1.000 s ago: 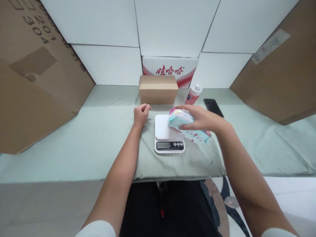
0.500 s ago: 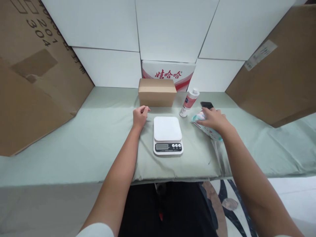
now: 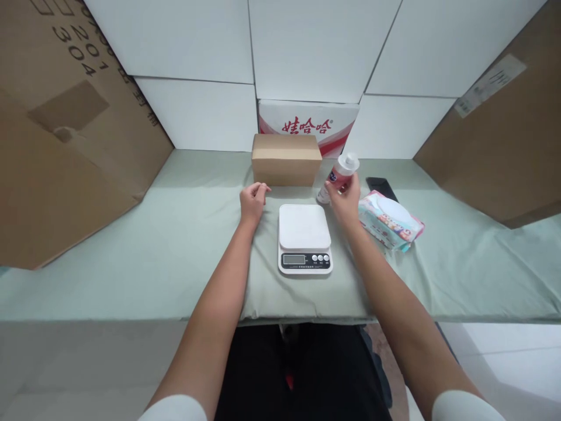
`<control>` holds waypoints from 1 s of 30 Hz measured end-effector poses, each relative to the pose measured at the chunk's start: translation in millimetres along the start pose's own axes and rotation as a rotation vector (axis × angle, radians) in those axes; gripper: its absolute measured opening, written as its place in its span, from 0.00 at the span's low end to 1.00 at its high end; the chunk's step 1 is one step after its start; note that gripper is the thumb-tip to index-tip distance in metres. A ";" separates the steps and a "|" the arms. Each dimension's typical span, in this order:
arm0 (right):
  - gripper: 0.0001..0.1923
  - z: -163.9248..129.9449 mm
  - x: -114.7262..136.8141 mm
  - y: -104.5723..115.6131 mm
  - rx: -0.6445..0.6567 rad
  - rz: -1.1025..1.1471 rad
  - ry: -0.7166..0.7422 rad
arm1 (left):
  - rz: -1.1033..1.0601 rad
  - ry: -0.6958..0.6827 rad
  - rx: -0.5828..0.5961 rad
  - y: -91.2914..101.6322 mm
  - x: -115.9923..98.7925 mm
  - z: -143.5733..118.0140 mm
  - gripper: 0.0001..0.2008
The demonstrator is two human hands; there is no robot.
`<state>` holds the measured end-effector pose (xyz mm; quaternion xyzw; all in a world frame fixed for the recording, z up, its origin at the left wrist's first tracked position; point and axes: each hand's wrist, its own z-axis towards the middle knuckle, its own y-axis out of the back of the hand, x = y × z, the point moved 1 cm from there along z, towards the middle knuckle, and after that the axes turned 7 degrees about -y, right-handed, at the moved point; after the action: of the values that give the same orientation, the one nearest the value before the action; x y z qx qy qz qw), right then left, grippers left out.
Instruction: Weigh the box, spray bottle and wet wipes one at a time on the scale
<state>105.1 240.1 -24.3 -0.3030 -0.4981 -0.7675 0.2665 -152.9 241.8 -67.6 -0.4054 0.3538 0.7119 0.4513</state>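
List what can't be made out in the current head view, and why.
All in the head view:
White plastic bottle with a pink label: label partly covered by the right hand.
Left hand: curled, so its palm is hidden.
White square digital scale: button lettering too small to read.
Flat black rectangular object: near part hidden by the pastel plastic packet.
Large brown cardboard box at left: cut off by the picture's edge.

Short, plain white sleeves (image 3: 175, 408) at either side; bare forearms (image 3: 219, 298); black clothing (image 3: 319, 374) lower down
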 end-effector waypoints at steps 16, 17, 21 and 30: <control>0.43 -72.1 22.6 -18.8 0.370 0.457 0.229 | 0.021 -0.032 0.032 -2.7 -2.0 -2.3 0.16; 0.42 -71.6 21.3 -20.8 0.365 0.516 0.255 | 0.010 -0.034 0.029 -2.8 -2.1 -2.7 0.16; 0.41 -63.5 14.7 -22.6 0.308 0.680 0.382 | -0.016 -0.047 0.019 -2.6 -1.8 -2.7 0.16; 0.26 -58.3 10.7 -14.1 0.311 0.458 0.407 | -0.018 -0.050 0.015 -2.2 -2.4 -2.9 0.16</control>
<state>76.2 190.1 -43.6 -0.2036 -0.4649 -0.6472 0.5688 -149.5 239.3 -66.9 -0.3874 0.3441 0.7151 0.4693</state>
